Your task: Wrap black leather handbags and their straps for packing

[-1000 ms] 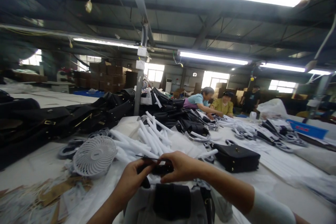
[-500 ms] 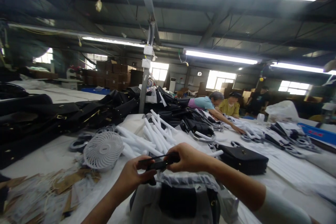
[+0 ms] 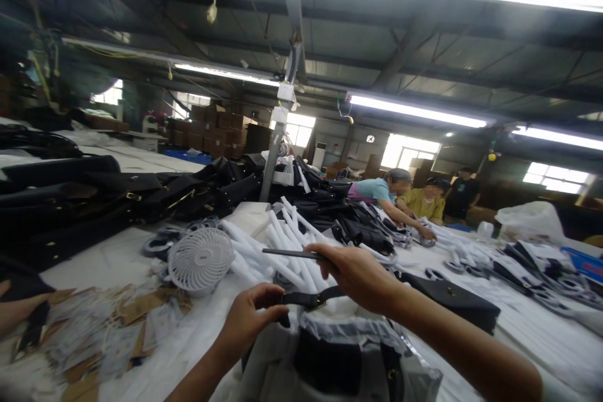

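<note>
My left hand [image 3: 252,320] pinches one end of a black strap [image 3: 301,299] between thumb and fingers. The strap has a small metal buckle and arches above a black bag [image 3: 327,361] partly wrapped in white sheet and clear plastic. My right hand [image 3: 360,276] is closed on the strap's other side, and a thin dark strip [image 3: 289,253] sticks out to the left from its fingers. Whether that strip is the free end of the same strap, I cannot tell. The bag stands upright on the table just below both hands.
A white round fan [image 3: 200,260] stands left of my hands, beside white foam tubes [image 3: 287,232]. Tags in plastic [image 3: 113,333] lie at left, near another person's hand [image 3: 21,314]. Black bags [image 3: 141,201] pile behind; a closed bag [image 3: 455,298] sits right. Co-workers [image 3: 426,201] are farther back.
My hands have moved apart, and the right one has risen, with the thin strip now pointing left. The buckle has come into view. Another person's hand has appeared at the left edge.
</note>
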Available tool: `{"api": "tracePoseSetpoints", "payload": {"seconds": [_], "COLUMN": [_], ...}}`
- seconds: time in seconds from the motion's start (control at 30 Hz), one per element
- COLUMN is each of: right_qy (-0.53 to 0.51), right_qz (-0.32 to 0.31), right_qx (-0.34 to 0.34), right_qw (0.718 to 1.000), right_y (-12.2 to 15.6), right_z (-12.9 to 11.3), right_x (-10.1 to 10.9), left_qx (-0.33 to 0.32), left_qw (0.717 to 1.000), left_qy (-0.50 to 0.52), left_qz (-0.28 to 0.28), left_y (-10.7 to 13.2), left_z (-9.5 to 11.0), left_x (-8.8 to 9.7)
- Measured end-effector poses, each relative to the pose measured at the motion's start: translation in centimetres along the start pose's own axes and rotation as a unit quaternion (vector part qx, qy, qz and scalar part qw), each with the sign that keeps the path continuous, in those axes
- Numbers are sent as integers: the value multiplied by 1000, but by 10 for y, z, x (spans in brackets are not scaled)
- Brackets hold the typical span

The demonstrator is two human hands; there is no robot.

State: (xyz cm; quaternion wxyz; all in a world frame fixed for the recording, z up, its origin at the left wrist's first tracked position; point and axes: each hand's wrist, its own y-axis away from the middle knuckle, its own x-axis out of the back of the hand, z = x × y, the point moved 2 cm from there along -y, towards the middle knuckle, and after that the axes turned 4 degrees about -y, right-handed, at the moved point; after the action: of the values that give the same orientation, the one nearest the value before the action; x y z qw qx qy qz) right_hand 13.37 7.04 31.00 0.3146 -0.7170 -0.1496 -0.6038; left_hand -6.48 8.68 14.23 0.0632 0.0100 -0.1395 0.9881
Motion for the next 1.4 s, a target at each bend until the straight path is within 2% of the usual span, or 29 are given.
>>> {"api": "tracePoseSetpoints", "payload": {"seconds": [0.2, 0.37, 0.53, 0.73, 0.83, 0.97, 1.1, 1.2, 1.3, 1.4], "right_qy": [75, 111, 100, 1, -70, -174, -317, -390, -366, -271], "right_qz": [-62, -39, -29, 1, 28, 23, 21, 8, 24, 44], "right_qx": [27, 37, 76, 85, 67, 69, 48, 27, 52, 127], "right_qw": [995, 992, 992, 996, 995, 982, 947, 920, 929, 953], "right_y": [-6, -5, -4, -8, -7, -3, -2, 0, 4, 9], "right_z": [-14, -13, -20, -26, -24, -24, -21, -15, -9, -6], "right_x": [-6, -7, -6, -25, -30, -27, -26, -30, -35, -41], "left_qx": [-26, -32, -3, -41, -57, -103, -210, -280, -322, -347], "left_qw": [999, 997, 992, 990, 993, 993, 962, 932, 912, 895], "left_qy": [-14, 48, 110, 129, 89, -28, -161, -214, -246, -280], "left_qz": [40, 49, 65, 30, 45, 56, 72, 84, 66, 28], "left_y": [4, 11, 12, 13, 14, 14, 12, 9, 5, 3], "left_z": [-5, 12, 29, 50, 53, 49, 53, 56, 54, 47], "left_x": [3, 11, 8, -4, -2, 4, 10, 11, 11, 11]}}
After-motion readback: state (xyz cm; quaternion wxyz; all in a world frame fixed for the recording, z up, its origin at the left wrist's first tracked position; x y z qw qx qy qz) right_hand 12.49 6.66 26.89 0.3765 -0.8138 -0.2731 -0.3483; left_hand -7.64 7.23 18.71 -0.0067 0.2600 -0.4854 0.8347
